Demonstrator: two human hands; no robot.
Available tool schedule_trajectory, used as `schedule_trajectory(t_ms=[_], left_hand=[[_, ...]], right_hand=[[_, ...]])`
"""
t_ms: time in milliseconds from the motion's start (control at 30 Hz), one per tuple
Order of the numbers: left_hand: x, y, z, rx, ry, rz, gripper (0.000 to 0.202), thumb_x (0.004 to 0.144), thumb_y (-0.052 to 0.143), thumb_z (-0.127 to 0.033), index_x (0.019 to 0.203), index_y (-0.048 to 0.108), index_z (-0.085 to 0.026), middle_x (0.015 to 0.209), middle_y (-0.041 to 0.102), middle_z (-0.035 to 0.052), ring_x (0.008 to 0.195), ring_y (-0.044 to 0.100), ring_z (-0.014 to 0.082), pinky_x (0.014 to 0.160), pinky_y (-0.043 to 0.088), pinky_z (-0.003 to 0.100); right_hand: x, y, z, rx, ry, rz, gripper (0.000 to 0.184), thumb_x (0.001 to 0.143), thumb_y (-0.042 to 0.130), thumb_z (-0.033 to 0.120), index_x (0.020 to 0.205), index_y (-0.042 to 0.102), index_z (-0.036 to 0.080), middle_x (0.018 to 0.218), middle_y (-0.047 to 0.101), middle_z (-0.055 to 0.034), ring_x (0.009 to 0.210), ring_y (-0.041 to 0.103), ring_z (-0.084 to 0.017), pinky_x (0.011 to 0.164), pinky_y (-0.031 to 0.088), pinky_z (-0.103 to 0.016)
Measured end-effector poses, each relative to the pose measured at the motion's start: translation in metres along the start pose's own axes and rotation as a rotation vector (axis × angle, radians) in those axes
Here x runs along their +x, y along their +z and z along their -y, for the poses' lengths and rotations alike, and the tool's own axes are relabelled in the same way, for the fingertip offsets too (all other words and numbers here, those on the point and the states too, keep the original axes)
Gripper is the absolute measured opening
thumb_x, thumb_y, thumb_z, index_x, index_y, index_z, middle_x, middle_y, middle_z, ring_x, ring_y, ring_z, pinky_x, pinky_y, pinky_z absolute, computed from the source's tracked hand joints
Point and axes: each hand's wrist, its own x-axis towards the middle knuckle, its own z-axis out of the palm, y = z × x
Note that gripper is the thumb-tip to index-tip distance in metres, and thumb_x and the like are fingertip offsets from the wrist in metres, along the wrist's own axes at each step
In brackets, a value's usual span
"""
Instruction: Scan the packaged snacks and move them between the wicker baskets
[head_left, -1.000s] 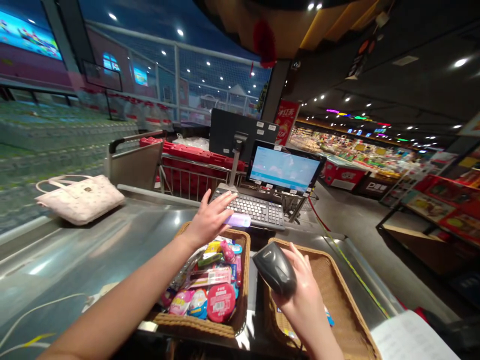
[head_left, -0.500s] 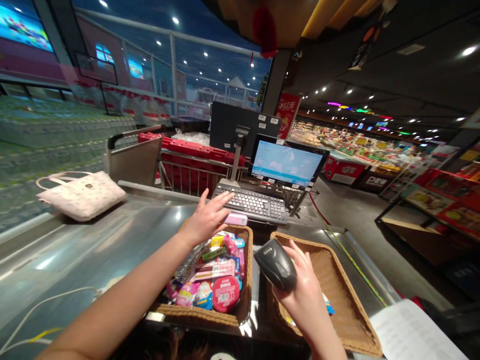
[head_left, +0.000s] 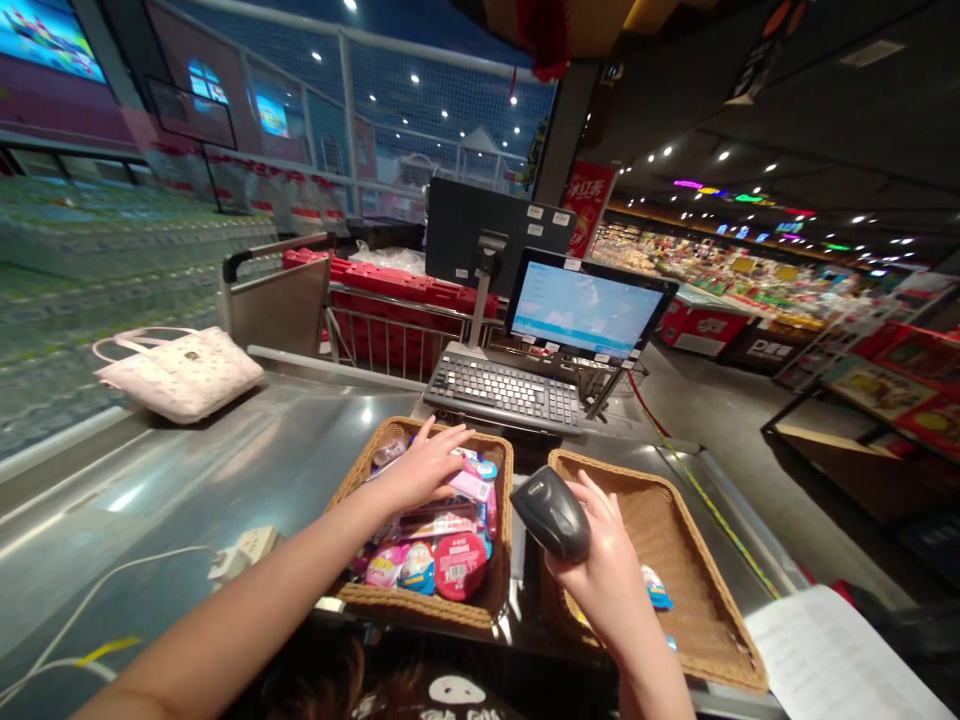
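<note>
My left hand (head_left: 426, 466) is over the left wicker basket (head_left: 507, 510), its fingers stretched out and spread. Just beneath the fingers lies a pink package (head_left: 471, 486) with a white barcode label; its left end is partly covered by the hand. Around it the basket holds several small packaged sweets, among them a round red tub (head_left: 460, 565) and a blue-and-white egg-shaped pack (head_left: 417, 568). A black handheld barcode scanner (head_left: 553, 515) is gripped in my right hand (head_left: 600, 560), above the near left side of the right wicker basket (head_left: 697, 570). A small blue-and-white pack (head_left: 655, 588) lies inside that basket.
Behind the baskets stand a black keyboard (head_left: 506, 392) and a lit screen (head_left: 589, 308). A pale handbag (head_left: 184, 375) rests on the metal counter (head_left: 300, 420). A white power strip (head_left: 251, 550) with a cable lies at left, a paper sheet (head_left: 840, 640) at right.
My left hand has come down from beside the keyboard into the left basket, and the pink package has moved down with it. The scanner stays in my right hand. The camera view has shifted slightly.
</note>
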Motion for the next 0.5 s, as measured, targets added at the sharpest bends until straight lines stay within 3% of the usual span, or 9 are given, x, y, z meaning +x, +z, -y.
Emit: schedule_trajectory(t_ms=[133,333,500], left_hand=[[0.003,0.018,-0.004,-0.043,-0.007,0.094,0.021,0.079,0.077,-0.032,0.094,0.069,-0.020,0.155,0.040,0.0143,0.147,0.029,0.0332,0.118,-0.005,0.065],[0.010,0.029,-0.009,-0.068,-0.021,0.246,0.030,0.079,0.076,-0.034,0.106,0.070,-0.023,0.158,0.033,0.0155,0.150,0.023,0.0344,0.118,-0.001,0.067],[0.026,0.026,-0.023,-0.080,0.039,0.199,0.034,0.080,0.074,-0.032,0.112,0.067,-0.024,0.161,0.027,0.0129,0.151,0.020,0.0316,0.119,0.000,0.065]], right_hand=[[-0.001,-0.002,0.002,0.009,0.025,-0.002,0.049,0.071,0.058,0.013,0.120,0.061,0.022,0.131,0.060,-0.0110,0.142,0.039,-0.036,0.115,0.022,-0.069],[-0.007,-0.007,-0.006,0.010,0.056,-0.008,0.047,0.073,0.057,0.014,0.119,0.062,0.023,0.130,0.060,-0.0106,0.142,0.039,-0.036,0.115,0.021,-0.070],[-0.016,-0.011,-0.020,-0.011,0.099,-0.013,0.047,0.072,0.059,0.017,0.119,0.062,0.022,0.131,0.060,-0.0114,0.141,0.039,-0.038,0.114,0.023,-0.071]])
